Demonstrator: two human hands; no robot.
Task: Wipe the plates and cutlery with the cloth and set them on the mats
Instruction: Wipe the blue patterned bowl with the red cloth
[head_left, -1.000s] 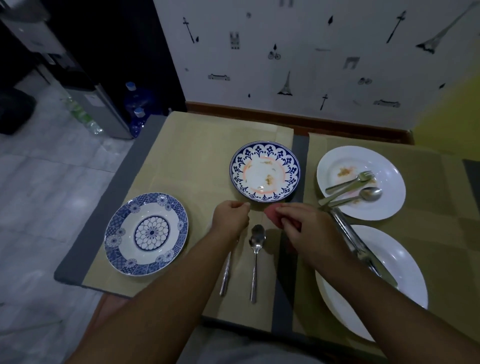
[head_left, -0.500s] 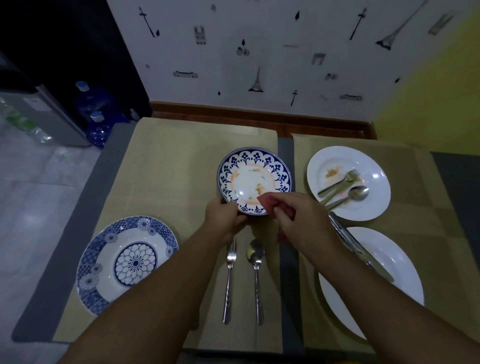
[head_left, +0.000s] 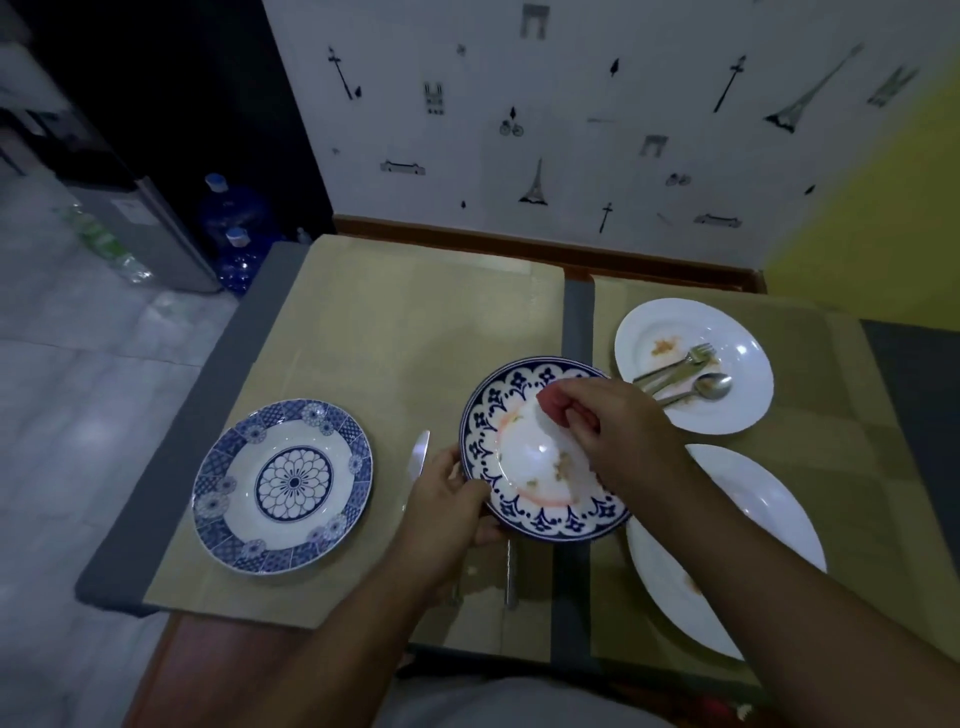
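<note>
Now lifted off the mat (head_left: 395, 322) and tilted at frame centre, no longer flat: blue-rimmed plate (head_left: 524, 462). Gripped at its lower-left rim by left hand (head_left: 447, 504); pink cloth (head_left: 550, 405) pinched in right hand (head_left: 623, 431), brought to the upper part of the soiled well. Wiping apparently just starting, with stains still there. Below, tan mats on grey tabletop (head_left: 171, 467). Tiled floor (head_left: 78, 415) and water bottles (head_left: 231, 208) upper left, printed wall (head_left: 519, 78) behind.
</note>
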